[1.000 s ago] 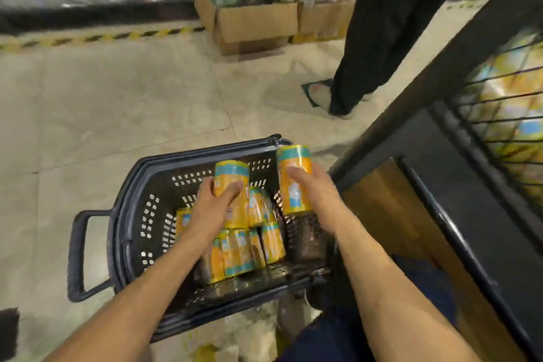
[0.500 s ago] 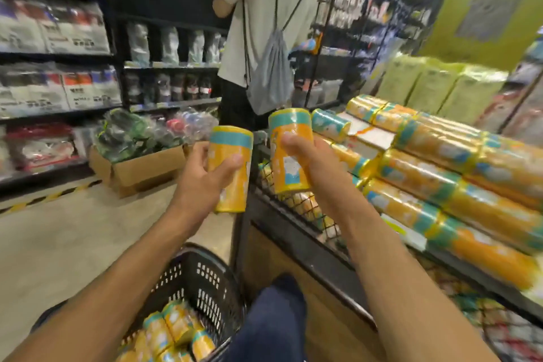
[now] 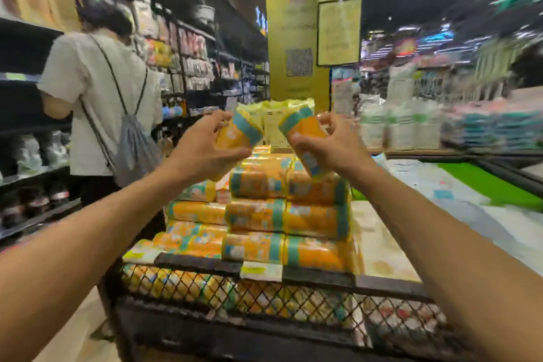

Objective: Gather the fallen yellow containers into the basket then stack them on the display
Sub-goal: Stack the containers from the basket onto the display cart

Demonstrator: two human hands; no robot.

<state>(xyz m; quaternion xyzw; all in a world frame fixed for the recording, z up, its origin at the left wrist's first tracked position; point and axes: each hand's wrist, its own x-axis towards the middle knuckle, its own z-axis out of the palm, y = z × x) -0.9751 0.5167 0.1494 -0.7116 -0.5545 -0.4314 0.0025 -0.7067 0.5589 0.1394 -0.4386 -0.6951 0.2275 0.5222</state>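
Quick count: two hands, two cans, one each. Left hand (image 3: 202,145) has its fingers and thumb curled round the left can (image 3: 236,135), and right hand (image 3: 327,147) is wrapped the same way round the right can (image 3: 305,130). Both cans are held up at about 12 o'clock over the stack (image 3: 279,214). They're tilted so the teal tops lean in toward each other, with a gap between them. The right can's lower end sits right at the top layer, and I can't tell if it's touching.

The stack is yellow cans lying on their sides. I make out three layers, roughly three across each, but it's too blurry for an exact number. It sits on the display (image 3: 388,286), which has two pale tags (image 3: 261,271) on its front edge. More yellow cans show behind the mesh (image 3: 293,303) at 6 o'clock, too many and too smeared to count.

Other stuff around:
- One shopper (image 3: 97,91) at 9 o'clock, back turned, with one grey bag (image 3: 133,150), facing the dark shelves (image 3: 26,132).
- One yellow pillar (image 3: 293,38) at 12 o'clock, with one sign (image 3: 339,31) hanging just right of it.
- Pale green packs (image 3: 273,114) right behind the cans.
- A green strip (image 3: 484,185) at 3 o'clock.

Both forearms cross the lower corners and cover parts of the display.
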